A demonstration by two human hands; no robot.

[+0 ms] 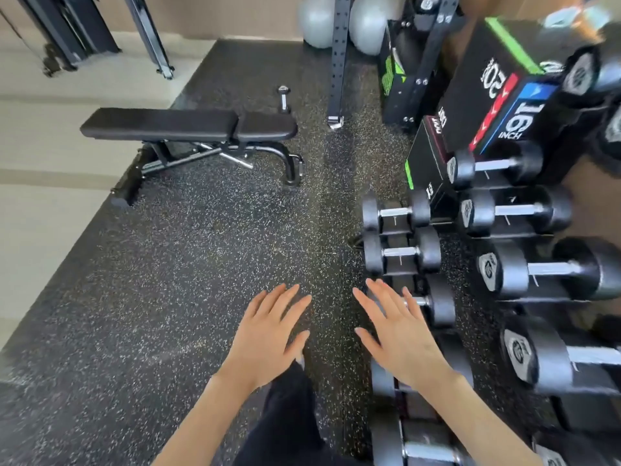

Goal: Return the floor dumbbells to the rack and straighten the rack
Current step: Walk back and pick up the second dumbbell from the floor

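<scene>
A small dumbbell [284, 99] stands on the black rubber floor far ahead, behind the bench. The dumbbell rack [400, 227] runs down the right side in tiers, loaded with several black dumbbells, such as one [396, 213] on the low tier and a bigger one [551, 269] higher up. My left hand [268, 334] and my right hand [400, 334] hover palm-down over the floor with fingers spread, holding nothing. My right hand partly covers a low-tier dumbbell [437, 302].
A black flat bench [188, 124] stands ahead on the left. Stacked plyo boxes [484, 95], an upright rack post [337, 62] and grey exercise balls [317, 21] fill the far right. Speckled floor mat [201, 264] lies between bench and rack.
</scene>
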